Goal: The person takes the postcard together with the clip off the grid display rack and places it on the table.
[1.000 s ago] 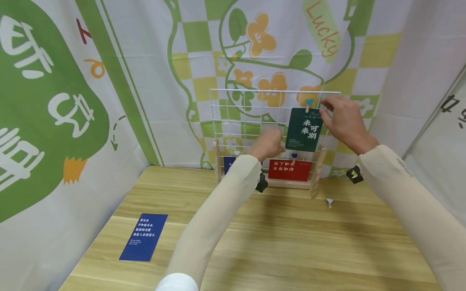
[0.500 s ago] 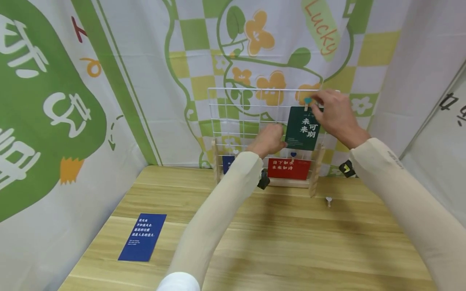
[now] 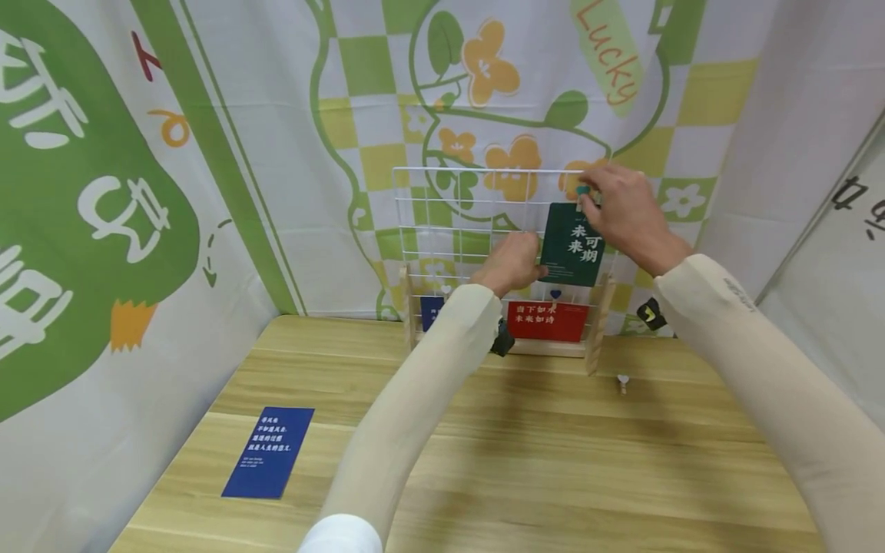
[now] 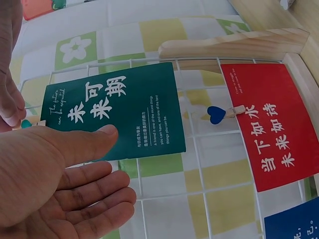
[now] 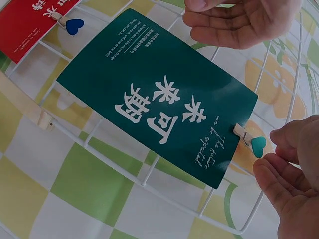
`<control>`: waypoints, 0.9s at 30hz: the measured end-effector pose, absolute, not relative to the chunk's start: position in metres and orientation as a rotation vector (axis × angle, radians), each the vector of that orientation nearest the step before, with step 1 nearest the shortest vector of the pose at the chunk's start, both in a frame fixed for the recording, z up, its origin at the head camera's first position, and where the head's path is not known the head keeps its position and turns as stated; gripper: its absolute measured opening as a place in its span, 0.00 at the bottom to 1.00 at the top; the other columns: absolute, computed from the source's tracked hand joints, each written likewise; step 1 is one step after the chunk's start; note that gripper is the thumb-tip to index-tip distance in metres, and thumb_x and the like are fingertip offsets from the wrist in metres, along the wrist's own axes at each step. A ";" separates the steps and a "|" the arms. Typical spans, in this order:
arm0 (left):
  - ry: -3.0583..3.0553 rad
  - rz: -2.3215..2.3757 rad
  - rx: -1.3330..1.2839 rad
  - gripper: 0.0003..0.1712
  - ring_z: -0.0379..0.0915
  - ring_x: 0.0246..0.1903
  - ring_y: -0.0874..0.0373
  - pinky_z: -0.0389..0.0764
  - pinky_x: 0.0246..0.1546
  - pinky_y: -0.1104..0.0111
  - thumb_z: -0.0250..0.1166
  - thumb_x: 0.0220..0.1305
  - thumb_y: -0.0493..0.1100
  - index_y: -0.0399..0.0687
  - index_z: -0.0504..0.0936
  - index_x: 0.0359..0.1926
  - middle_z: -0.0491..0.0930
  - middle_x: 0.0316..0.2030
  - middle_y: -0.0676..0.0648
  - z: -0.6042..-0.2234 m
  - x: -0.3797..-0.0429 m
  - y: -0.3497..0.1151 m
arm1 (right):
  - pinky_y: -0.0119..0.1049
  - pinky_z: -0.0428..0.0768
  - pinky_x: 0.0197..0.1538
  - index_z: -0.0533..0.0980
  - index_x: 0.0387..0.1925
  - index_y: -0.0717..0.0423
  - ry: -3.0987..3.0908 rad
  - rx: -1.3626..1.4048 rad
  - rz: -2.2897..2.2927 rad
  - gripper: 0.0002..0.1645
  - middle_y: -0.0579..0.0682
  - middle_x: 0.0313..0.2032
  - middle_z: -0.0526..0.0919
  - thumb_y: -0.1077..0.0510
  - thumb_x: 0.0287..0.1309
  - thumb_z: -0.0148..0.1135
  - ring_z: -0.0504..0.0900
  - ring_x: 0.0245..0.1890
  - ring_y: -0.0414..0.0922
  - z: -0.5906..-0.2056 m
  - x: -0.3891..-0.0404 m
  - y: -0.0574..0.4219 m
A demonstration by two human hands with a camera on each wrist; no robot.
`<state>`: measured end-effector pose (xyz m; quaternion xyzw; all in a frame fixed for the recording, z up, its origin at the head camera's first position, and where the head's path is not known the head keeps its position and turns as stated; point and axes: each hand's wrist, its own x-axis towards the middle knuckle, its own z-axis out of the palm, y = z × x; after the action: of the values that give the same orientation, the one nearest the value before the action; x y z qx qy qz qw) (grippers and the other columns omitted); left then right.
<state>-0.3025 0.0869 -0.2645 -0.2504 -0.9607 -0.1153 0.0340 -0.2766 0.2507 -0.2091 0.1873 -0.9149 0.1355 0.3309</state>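
Note:
A green card (image 3: 570, 250) with white characters lies against the white wire grid (image 3: 463, 201). At its top edge a small wooden clothespin (image 5: 242, 135) with a teal heart (image 5: 258, 147) bites the card. My right hand (image 3: 625, 207) is at this clothespin, thumb and forefinger bent on either side of the heart's edge, with a gap between them in the right wrist view. My left hand (image 3: 510, 263) is by the card's lower left side, thumb overlapping the card (image 4: 154, 114) in the left wrist view, the other fingers loosely bent and holding nothing.
Lower on the grid hang a red card (image 3: 548, 321) under a blue-heart clothespin (image 3: 555, 296) and a partly hidden blue card (image 3: 432, 309). Another blue card (image 3: 268, 453) lies on the wooden table (image 3: 553, 461). A white-heart clothespin (image 3: 623, 384) lies right of the wooden stand (image 3: 598, 326).
My right hand has moved left from the card's right edge to the teal-heart clothespin. My left hand has stayed nearly in place beside the card.

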 end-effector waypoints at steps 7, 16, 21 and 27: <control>-2.968 -0.401 -0.770 0.17 0.73 0.30 0.60 0.75 0.30 0.71 0.65 0.57 0.51 0.45 0.74 0.41 0.77 0.32 0.51 -0.260 -0.301 0.087 | 0.50 0.78 0.43 0.74 0.48 0.66 -2.415 0.507 0.306 0.16 0.64 0.46 0.78 0.63 0.58 0.56 0.78 0.39 0.58 -0.210 -0.277 0.250; -2.938 -0.401 -0.788 0.16 0.74 0.31 0.60 0.77 0.34 0.71 0.65 0.56 0.50 0.46 0.74 0.39 0.78 0.33 0.51 -0.259 -0.303 0.088 | 0.51 0.77 0.44 0.72 0.50 0.66 -2.452 0.526 0.241 0.18 0.65 0.46 0.76 0.62 0.59 0.53 0.78 0.39 0.60 -0.210 -0.278 0.248; -2.913 -0.373 -0.809 0.15 0.74 0.32 0.59 0.76 0.35 0.70 0.64 0.58 0.51 0.45 0.73 0.38 0.77 0.33 0.50 -0.257 -0.305 0.090 | 0.51 0.76 0.41 0.72 0.48 0.66 -2.451 0.545 0.199 0.16 0.64 0.41 0.78 0.64 0.58 0.52 0.78 0.37 0.60 -0.211 -0.279 0.247; -2.904 -0.374 -0.818 0.15 0.74 0.33 0.59 0.76 0.36 0.69 0.62 0.59 0.51 0.45 0.73 0.37 0.77 0.33 0.49 -0.254 -0.305 0.092 | 0.52 0.76 0.43 0.72 0.48 0.66 -2.453 0.552 0.178 0.16 0.64 0.40 0.79 0.64 0.58 0.52 0.78 0.38 0.61 -0.211 -0.280 0.245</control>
<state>-0.3052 0.0921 -0.2542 -0.2687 -0.9540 -0.1229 0.0508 -0.2804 0.2448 -0.2107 0.2086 -0.9267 0.0672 0.3054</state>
